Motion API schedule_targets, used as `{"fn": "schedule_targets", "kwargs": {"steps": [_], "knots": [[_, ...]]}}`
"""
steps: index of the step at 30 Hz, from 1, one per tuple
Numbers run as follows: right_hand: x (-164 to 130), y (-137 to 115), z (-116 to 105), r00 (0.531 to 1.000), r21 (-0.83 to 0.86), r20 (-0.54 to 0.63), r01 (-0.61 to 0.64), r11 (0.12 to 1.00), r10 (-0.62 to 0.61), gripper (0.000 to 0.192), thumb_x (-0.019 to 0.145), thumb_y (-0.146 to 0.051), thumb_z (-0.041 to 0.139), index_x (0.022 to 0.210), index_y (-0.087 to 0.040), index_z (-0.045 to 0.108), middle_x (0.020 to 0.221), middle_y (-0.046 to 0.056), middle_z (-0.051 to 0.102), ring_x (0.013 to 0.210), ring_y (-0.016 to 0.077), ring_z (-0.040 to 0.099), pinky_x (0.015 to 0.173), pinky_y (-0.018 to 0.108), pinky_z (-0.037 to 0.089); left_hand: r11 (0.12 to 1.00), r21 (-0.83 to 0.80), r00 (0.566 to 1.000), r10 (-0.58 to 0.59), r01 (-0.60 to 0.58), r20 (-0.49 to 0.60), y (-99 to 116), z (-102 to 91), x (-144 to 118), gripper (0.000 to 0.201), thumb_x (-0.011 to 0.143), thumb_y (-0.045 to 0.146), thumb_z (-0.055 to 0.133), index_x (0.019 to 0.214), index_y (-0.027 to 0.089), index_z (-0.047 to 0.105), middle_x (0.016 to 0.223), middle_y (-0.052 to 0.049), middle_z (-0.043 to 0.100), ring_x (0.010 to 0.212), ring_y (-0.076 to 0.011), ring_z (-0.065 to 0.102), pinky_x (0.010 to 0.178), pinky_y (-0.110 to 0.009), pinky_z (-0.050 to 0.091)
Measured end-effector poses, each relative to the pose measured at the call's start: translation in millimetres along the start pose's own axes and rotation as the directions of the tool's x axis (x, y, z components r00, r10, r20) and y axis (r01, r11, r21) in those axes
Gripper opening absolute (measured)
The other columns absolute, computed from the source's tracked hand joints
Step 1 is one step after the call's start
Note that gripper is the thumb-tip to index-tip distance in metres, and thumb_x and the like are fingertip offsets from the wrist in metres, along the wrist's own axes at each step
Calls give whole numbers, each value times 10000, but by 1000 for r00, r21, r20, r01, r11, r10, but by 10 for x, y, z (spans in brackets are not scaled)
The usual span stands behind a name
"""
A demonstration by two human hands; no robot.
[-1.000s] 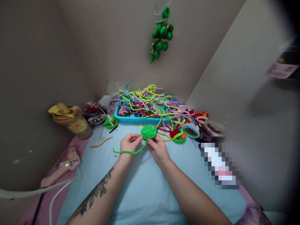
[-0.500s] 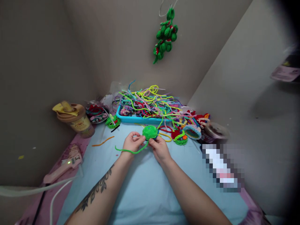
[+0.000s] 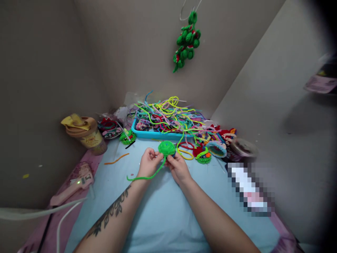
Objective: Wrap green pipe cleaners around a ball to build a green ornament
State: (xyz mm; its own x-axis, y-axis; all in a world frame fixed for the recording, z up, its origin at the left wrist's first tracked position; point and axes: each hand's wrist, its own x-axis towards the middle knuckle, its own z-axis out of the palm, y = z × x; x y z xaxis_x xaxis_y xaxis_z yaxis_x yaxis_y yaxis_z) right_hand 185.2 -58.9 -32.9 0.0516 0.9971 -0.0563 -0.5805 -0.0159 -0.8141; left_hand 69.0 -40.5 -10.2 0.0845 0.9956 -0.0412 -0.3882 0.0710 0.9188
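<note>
A round, domed green pipe-cleaner piece (image 3: 166,149) is held up above the blue cloth, a bit of blue showing at its right edge. My left hand (image 3: 151,162) pinches its lower left side between thumb and fingers. On the lower right, my right hand (image 3: 179,166) grips the same piece, thumb in front. One loose green pipe-cleaner end (image 3: 147,178) hangs from it and curves left across my left wrist. The fingers behind the piece are partly hidden. Just beyond my right hand lie a yellow loop (image 3: 186,154) and a red and green bird-like piece (image 3: 202,154).
Behind my hands a blue tray (image 3: 158,134) overflows with coloured pipe cleaners. To the left stand a lidded cup (image 3: 92,138), a green frog-like piece (image 3: 127,137) and a pink glue gun (image 3: 72,189) with a white cord. Green bundles (image 3: 187,40) hang on the wall.
The green piece has tilted and shifted slightly left in my fingers. Its loose end hangs a little lower. Both hands keep hold.
</note>
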Motion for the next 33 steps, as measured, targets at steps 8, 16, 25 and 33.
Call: {"fn": "schedule_targets", "kwargs": {"steps": [8,16,25,33], "knots": [[35,-39,15,991,127,-128,-8,992,24,233,599,-292,769,738,-198,607,591,-60,569,498,62,464,477,185,370,756,558,929,361,-342,79,-35,-2,-95,231,669,252,668,873,192,580,835,-14,596,588,-83,527,502,-192,395],[17,-78,26,990,229,-129,-33,973,64,229,599,-242,768,760,-183,615,642,-42,614,536,62,514,497,175,409,831,434,930,364,-349,50,82,-10,-145,148,732,291,633,796,191,721,791,-51,635,729,-143,569,633,-238,436],[18,-94,11,980,342,-66,-152,927,186,217,603,-203,771,696,-176,576,551,-45,575,498,60,515,470,157,423,975,-179,973,-164,134,-165,44,-57,29,327,569,329,779,816,143,671,778,-28,650,691,-102,569,598,-192,410],[31,-96,-11,978,341,-39,-182,922,207,242,621,-276,769,725,-186,570,542,-47,569,486,65,511,450,159,412,951,-270,986,-165,152,-26,60,-18,-5,221,595,242,767,724,128,628,947,-68,673,828,-156,624,762,-284,475]]}}
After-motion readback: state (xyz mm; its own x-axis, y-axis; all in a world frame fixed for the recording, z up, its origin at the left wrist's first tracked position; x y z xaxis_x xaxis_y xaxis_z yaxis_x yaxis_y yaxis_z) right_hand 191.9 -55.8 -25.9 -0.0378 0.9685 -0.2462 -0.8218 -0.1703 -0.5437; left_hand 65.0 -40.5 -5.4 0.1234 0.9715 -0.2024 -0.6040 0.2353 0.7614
